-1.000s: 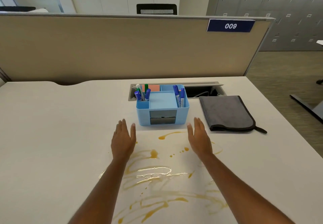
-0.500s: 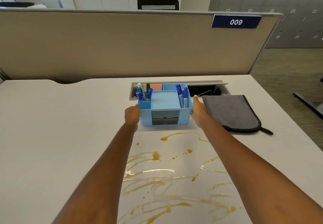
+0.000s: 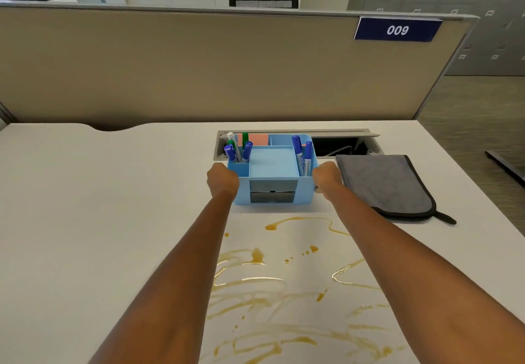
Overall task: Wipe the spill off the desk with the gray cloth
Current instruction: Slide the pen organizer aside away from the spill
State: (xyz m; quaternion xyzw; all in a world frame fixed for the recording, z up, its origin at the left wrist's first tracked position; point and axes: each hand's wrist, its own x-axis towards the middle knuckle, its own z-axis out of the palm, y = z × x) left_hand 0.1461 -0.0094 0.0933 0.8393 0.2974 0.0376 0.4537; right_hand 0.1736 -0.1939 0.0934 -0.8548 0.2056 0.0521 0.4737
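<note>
A brown, streaky spill (image 3: pixel 278 287) spreads over the white desk (image 3: pixel 99 221) between my forearms. The folded gray cloth (image 3: pixel 383 184), edged in black, lies flat on the desk at the right, just beyond my right hand. A light blue desk organizer (image 3: pixel 272 170) with markers stands behind the spill. My left hand (image 3: pixel 221 181) grips its left side and my right hand (image 3: pixel 326 178) grips its right side. The fingers of both hands are hidden behind the organizer's walls.
An open cable tray slot (image 3: pixel 341 144) runs behind the organizer and cloth. A beige partition (image 3: pixel 199 65) with a "009" sign (image 3: pixel 397 29) closes off the desk's far edge. The desk's right edge drops to the floor (image 3: pixel 483 107).
Both hands moved forward from above the spill to the organizer and closed on its two sides. The cloth and spill have not moved.
</note>
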